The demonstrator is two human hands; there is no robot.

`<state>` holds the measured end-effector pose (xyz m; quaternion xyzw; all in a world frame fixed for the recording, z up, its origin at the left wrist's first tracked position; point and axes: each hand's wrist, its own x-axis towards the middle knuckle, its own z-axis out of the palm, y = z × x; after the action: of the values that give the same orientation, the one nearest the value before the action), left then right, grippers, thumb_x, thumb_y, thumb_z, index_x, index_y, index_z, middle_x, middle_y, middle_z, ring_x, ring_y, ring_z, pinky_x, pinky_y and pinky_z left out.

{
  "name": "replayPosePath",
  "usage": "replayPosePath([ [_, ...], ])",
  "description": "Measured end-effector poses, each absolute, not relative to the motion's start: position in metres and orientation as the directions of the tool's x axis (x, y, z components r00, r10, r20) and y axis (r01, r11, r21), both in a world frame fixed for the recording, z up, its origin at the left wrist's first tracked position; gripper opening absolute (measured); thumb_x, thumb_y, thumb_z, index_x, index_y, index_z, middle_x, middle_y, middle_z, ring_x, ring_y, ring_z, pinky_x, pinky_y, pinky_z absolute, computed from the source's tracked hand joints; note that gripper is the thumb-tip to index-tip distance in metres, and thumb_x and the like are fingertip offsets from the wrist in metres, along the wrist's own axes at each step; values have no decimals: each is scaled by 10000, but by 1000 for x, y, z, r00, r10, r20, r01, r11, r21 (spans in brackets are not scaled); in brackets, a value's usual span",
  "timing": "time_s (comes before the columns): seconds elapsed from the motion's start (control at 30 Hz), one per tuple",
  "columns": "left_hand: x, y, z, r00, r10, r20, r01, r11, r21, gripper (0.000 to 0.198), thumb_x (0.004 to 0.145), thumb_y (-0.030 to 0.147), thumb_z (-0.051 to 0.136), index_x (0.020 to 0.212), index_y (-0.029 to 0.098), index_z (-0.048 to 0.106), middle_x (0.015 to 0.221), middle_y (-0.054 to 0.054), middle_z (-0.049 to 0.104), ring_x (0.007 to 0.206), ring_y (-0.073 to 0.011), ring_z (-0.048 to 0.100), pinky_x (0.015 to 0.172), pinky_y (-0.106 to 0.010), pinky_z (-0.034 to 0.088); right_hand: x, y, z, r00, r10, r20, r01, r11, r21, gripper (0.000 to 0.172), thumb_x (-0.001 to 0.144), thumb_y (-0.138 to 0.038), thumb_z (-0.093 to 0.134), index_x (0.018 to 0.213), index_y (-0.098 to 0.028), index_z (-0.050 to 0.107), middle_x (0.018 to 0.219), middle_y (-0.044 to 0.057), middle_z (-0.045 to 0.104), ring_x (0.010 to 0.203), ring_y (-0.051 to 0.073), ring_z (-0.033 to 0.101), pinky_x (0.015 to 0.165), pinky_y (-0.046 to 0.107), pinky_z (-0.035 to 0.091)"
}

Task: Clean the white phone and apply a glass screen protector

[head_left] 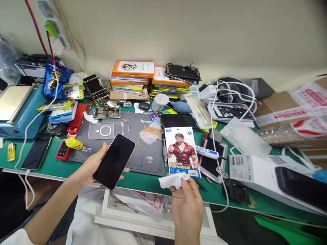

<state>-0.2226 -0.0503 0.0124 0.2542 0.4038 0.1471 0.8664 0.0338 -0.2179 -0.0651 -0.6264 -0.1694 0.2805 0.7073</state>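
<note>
Green workbench (143,182) under grey mat (143,154), stacked boxes (131,78), cables (237,92).

Two hands were in view, the left hand (88,168) and the right hand (187,204). Each held one thing: one dark phone (114,161) and one white wipe (172,179). One printed packet (182,151) stood near. Two stacks of orange boxes (133,76) sat far back on the desk (143,182).

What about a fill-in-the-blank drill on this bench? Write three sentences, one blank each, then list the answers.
1. The left hand holds a dark ____ with its screen blank.
2. The right hand pinches a small white ____.
3. The printed packet stands just above the ____ hand.

Missing words: phone; wipe; right
</note>
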Motion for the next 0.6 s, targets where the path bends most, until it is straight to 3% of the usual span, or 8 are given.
replayPosePath([
  [0.07, -224, -36, 7, 626, 414, -661, 103, 797, 596, 769, 971, 841, 614, 1420, 221, 686, 1353, -225, 786, 1086, -415, 835, 850, -523, 699, 38, -218, -68, 755, 631, -178, -263, 43, -964, 390, 975, -543, 842, 1045, -178, 723, 939, 82, 763, 786, 221, 753, 577, 255, 567],
  [0.17, -221, -13, 3, 595, 409, -692, 282, 699, 657, 706, 931, 850, 671, 1180, 197, 767, 993, -144, 844, 822, -294, 834, 648, -306, 630, 42, -212, -67, 678, 702, -218, -339, 36, -940, 383, 975, -558, 820, 1038, -194, 721, 879, 75, 732, 745, 223, 724, 550, 274, 548],
  [0.27, -215, 6, 3, 583, 452, -675, 387, 576, 720, 609, 933, 809, 703, 1052, 226, 830, 1040, -83, 848, 908, -215, 806, 710, -223, 590, 46, -200, -60, 566, 793, -224, -403, 29, -915, 361, 985, -571, 768, 964, -221, 683, 777, 38, 652, 688, 214, 666, 589, 333, 597],
  [0.37, -209, 20, 5, 606, 419, -676, 490, 473, 732, 719, 931, 886, 614, 1064, 226, 866, 1104, -113, 847, 971, -253, 798, 761, -265, 597, 50, -188, -52, 475, 855, -209, -447, 30, -894, 362, 985, -546, 711, 839, -239, 585, 718, 9, 562, 644, 201, 607, 651, 387, 639],
  [0.47, -204, 29, 6, 614, 429, -663, 564, 349, 748, 809, 922, 937, 547, 1147, 231, 872, 1140, -131, 844, 999, -298, 796, 762, -296, 587, 50, -179, -46, 432, 879, -202, -457, 20, -889, 353, 974, -526, 694, 820, -237, 562, 731, 7, 541, 583, 170, 539, 512, 294, 527],
  [0.6, -200, 35, 11, 625, 557, -548, 599, 107, 793, 550, 944, 786, 684, 1172, 319, 864, 1244, -30, 822, 1126, -261, 737, 863, -248, 531, 44, -172, -47, 423, 882, -208, -390, -30, -920, 350, 1021, -556, 684, 960, -211, 694, 764, 16, 595, 497, 115, 413, 440, 241, 367],
])
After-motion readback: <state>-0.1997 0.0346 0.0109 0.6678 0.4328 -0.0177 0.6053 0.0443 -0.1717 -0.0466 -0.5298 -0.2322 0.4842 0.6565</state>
